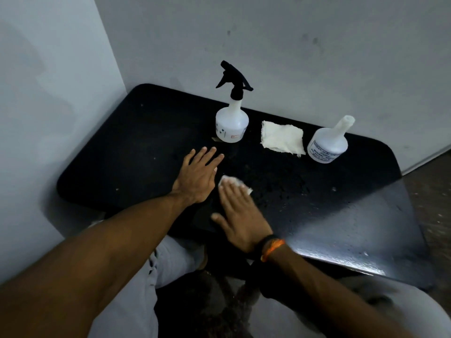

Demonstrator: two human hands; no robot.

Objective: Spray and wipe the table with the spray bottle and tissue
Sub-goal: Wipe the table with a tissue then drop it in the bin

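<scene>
A white spray bottle point(232, 123) with a black trigger head stands upright at the back of the black table point(127, 147). My right hand point(240, 213) lies flat near the table's front middle, pressing a small white tissue point(225, 179) against the surface; only the tissue's edges show past my fingertips. My left hand point(199, 176) rests flat and open just to the left of it, fingers spread, holding nothing. Droplets glisten on the table to the right of my right hand.
A folded wad of tissue point(281, 140) lies at the back, right of the spray bottle. A second white bottle point(328, 145) without a trigger stands further right. White walls close in behind and on the left. My legs are below the front edge.
</scene>
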